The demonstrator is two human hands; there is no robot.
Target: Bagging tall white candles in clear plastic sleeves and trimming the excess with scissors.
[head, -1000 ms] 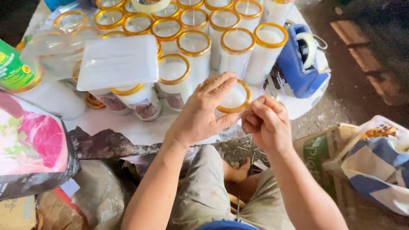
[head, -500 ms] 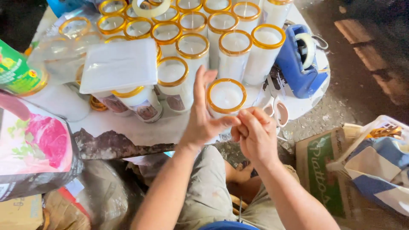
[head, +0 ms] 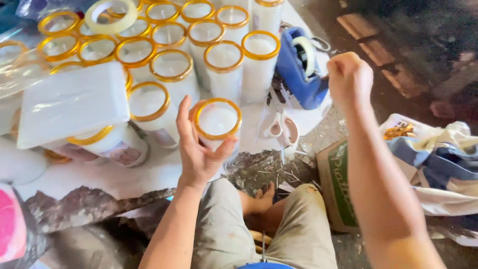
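A tall clear glass jar filled with white wax and edged with a yellow-gold rim [head: 217, 121] is held near the middle of the view, at the near edge of a white-covered table [head: 149, 174]. It is gripped by the left hand [head: 199, 149], whose fingers are curled up around its far-left side while the thumb is pressed against its near-right side; the palm is turned upward and the hand is only partly closed, clamped on the jar's wall just under the rim.

The right hand [head: 350, 78] is raised to the right of the jar, well apart from it, and is drawn into a tight fist; whether anything thin is pinched inside cannot be told.

Just beyond the held jar, many like wax-filled jars with yellow rims [head: 172, 69] are packed upright in rows across the table. To the far right of them a blue tape dispenser with a roll of clear tape [head: 301, 69] is set, and white-handled scissors [head: 281, 130] are laid just right of the held jar. On the left, a flat white rectangular lid [head: 72, 104] is rested over some jars, and a loose ring of pale tape [head: 110, 16] is lying on the far jars. At the near right a brown cardboard box with green print [head: 338, 184] is seen on the floor.
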